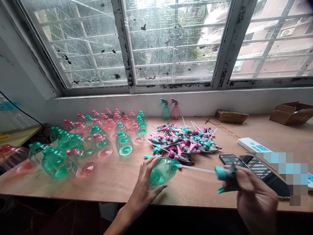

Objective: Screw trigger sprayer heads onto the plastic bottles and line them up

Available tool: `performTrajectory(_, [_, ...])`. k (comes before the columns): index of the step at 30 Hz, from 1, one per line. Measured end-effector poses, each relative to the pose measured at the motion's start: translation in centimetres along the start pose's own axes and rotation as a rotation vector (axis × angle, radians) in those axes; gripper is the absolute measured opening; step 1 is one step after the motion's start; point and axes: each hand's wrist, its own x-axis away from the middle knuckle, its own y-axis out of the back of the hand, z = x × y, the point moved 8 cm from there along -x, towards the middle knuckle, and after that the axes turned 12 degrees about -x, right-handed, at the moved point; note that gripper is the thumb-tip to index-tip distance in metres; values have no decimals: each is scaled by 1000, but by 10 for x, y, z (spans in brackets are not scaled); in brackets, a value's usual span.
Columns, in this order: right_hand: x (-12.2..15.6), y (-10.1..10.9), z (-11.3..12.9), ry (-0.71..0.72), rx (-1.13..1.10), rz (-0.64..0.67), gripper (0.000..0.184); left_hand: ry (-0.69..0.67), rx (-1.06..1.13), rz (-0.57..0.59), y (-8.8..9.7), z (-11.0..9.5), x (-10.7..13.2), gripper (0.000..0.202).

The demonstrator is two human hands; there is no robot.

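Note:
My left hand (pixel 148 181) is closed around the base end of a green see-through bottle (pixel 162 173), which tilts with its open neck to the right. In my right hand (pixel 255 195) is a trigger spray head (pixel 227 176), grey with a teal collar and trigger. Its thin white dip tube (pixel 198 168) points left, with the tip at the bottle's mouth; whether it is inside I cannot tell. Behind the bottle lies a heap of pink, teal and grey spray heads (pixel 183 140).
Several green bottles (pixel 124 143) and pink bottles (pixel 79 163) stand on the left of the wooden table (pixel 117 189). Two assembled spray bottles (pixel 175 112) stand by the wall. On the right are a power strip (pixel 255 145), phones (pixel 266 173), a cardboard box (pixel 290 112) and a brown packet (pixel 231 116).

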Motion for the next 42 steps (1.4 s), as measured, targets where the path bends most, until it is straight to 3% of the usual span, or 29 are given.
performTrajectory(3, [3,-24,-23,-163,6,157,31,-35,-37,17,-1,-5,1,95])
performTrajectory(6, [4,-44,-43,-227,-21,248,35,-66,-87,44,-4,-10,2,101])
performTrajectory(11, [10,-71,-71,-424,-130,472,39,-89,-45,111,-7,-13,2,88])
performTrajectory(17, [17,-73,-85,-617,-307,492,38,-31,214,180,-5,-4,-1,52])
performTrajectory(22, [24,-74,-95,-735,-336,499,47,113,359,245,-13,6,4,73])
performTrajectory(27, [27,-72,-95,-730,-250,541,50,194,383,335,-16,5,6,97])
performTrajectory(36, [31,-72,-90,-710,-177,608,55,192,288,401,-5,-2,6,96])
performTrajectory(42, [22,-72,-77,-599,-91,624,43,194,280,408,-6,4,9,102])
